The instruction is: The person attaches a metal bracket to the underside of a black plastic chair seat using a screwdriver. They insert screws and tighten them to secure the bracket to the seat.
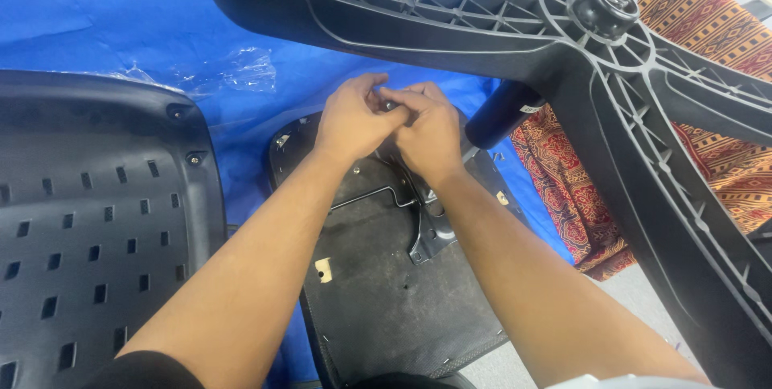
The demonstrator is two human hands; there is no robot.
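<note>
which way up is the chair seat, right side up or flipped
Flipped: the seat lies underside up, its metal mounting plate exposed beneath both hands.

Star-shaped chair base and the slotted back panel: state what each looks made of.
The star-shaped chair base looks like moulded black plastic, semi-gloss: thin ribs criss-cross inside its arms. The slotted back panel also looks like black plastic, matte and faintly grained, with rows of neat rectangular slots and soft highlights along its rounded edge.

I see a blue tarp spread over the floor | red patterned cloth lying at right | grey floor bare at lower right | crumpled clear plastic wrap on the tarp | even light
</note>
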